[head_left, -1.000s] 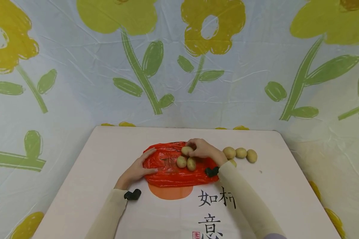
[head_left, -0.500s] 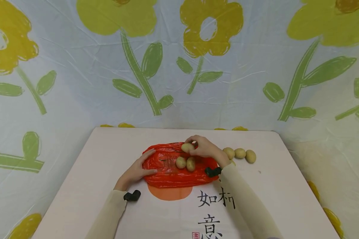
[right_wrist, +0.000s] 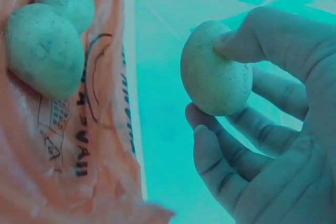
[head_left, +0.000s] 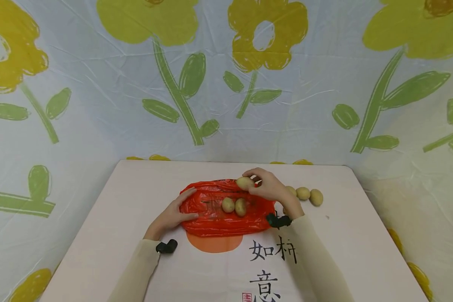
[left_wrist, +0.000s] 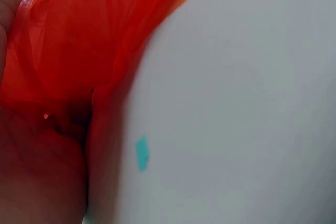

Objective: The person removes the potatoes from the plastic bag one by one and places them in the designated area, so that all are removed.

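A red plastic bag lies flat and crumpled on the table, with two potatoes side by side on its middle. My left hand rests against the bag's left end, fingers and thumb spread and fairly straight over the plastic. In the left wrist view, part of that hand shows beside the red plastic. Above the bag's far right edge, my right hand pinches one potato. The right wrist view shows thumb and fingertips on this potato, clear of the bag, which bears dark printing.
Beyond my right wrist, several more potatoes form a row on the table, partly hidden by the hand. Black characters and an orange disc are printed near the bag. A flowered cloth hangs behind the table.
My right hand has lifted the potato off the bag beside the other two and moved it up and to the right. My left hand stays in place on the bag.
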